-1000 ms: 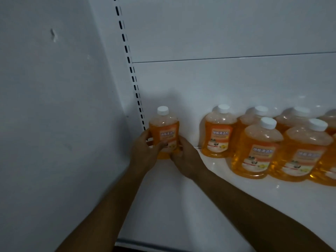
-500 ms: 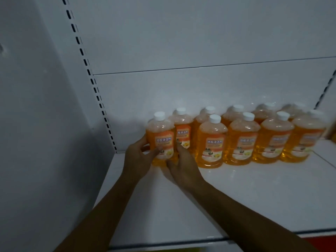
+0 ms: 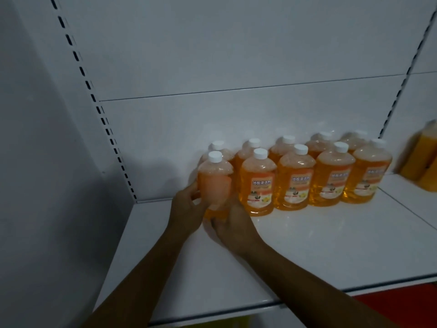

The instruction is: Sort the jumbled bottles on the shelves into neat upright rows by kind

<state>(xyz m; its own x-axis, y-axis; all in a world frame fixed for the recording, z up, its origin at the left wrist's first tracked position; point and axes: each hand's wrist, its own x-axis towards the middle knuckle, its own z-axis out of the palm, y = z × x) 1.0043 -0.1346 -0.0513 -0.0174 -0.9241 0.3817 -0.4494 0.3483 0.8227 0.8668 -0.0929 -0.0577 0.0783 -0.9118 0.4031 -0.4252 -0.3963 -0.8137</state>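
- Orange liquid fills the clear plastic bottle with a white cap [image 3: 214, 183] that stands upright at the left end of the front row on the white metal shelf [image 3: 307, 252], touching the next labelled orange bottle [image 3: 258, 183].
- Head view: the left hand [image 3: 186, 209] curls round its left side and the right hand [image 3: 233, 224] cups its base from the front; both grip it, neither nearer.
- Its long axis is vertical, but its plain back faces out, so I judge a turn about that axis comes next.
- Compared with half a second ago, its label has rotated out of sight.
- Behind stands the back row of orange bottles [image 3: 286, 145].
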